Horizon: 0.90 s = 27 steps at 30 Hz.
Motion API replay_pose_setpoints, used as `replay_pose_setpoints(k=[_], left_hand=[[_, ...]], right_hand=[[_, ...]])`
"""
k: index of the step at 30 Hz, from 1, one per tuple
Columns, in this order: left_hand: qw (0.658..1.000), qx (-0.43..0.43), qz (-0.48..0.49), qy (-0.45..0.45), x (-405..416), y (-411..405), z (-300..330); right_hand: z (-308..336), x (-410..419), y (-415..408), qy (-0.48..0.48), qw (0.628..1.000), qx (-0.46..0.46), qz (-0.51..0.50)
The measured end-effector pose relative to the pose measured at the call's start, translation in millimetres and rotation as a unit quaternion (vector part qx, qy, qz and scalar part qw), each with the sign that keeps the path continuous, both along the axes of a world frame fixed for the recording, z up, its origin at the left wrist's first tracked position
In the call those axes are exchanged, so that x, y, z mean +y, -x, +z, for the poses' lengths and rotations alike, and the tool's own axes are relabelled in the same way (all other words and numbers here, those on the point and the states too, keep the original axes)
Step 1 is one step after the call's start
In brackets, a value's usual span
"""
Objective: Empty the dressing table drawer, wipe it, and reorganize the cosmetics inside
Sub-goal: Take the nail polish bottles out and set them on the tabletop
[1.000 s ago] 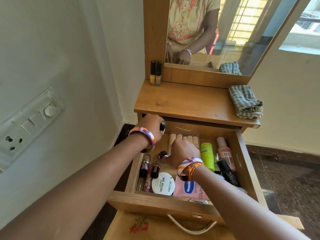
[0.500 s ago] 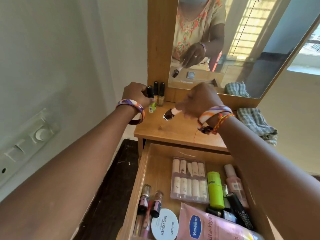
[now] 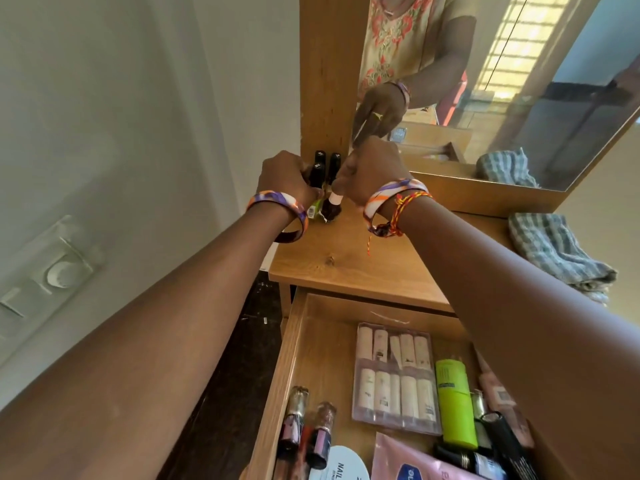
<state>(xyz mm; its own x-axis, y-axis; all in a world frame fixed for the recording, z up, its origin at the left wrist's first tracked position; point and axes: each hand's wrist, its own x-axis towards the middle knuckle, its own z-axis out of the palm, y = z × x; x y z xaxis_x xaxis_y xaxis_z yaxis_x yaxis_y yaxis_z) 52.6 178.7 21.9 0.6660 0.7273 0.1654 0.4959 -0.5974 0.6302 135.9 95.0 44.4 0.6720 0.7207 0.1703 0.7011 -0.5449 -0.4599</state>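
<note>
both hands working at the back left corner of the dressing table top (image 3: 346, 268), drawer (image 3: 322, 344) standing open below.

drawer is sitting pulled out under the top, holding a clear pack of small tubes (image 3: 394, 375), a lime green tube (image 3: 453, 403) just beside it, a pink vaseline pouch (image 3: 408, 462) at the near edge, a white nail polish remover tub (image 3: 343, 465) and two glitter vials (image 3: 308, 427) along the left wall. a checked cloth (image 3: 554, 251) is lying on the right of the top. left hand (image 3: 287, 178) is curling round a green nail polish bottle (image 3: 316, 209), standing it by two black-capped bottles (image 3: 327, 164). right hand (image 3: 374, 168) is pinching the white cap of a dark red nail polish bottle (image 3: 331, 211), its base touching the top.
</note>
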Motion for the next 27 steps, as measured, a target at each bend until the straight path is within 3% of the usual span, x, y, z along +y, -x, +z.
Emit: replay_pose_setpoints(k=[10,19,24,27], left_hand=[[0.999,-0.029,0.031,0.019,-2.9,-2.4,-12.8],[0.999,-0.004,0.038,0.014,-7.0,-4.0,-10.9],[0.997,-0.052,0.05,-0.03,-30.3,19.4,1.3],[0.998,-0.051,0.01,-0.045,-51.8,37.4,-0.5]], right_hand=[[0.3,7.5,5.7,-0.005,0.999,0.007,-0.037],[-3.6,3.9,0.0,-0.04,0.997,0.035,-0.063],[1.0,-19.5,9.7,-0.073,0.993,0.062,-0.066],[2.3,-39.6,30.7,-0.054,0.993,0.092,-0.044]])
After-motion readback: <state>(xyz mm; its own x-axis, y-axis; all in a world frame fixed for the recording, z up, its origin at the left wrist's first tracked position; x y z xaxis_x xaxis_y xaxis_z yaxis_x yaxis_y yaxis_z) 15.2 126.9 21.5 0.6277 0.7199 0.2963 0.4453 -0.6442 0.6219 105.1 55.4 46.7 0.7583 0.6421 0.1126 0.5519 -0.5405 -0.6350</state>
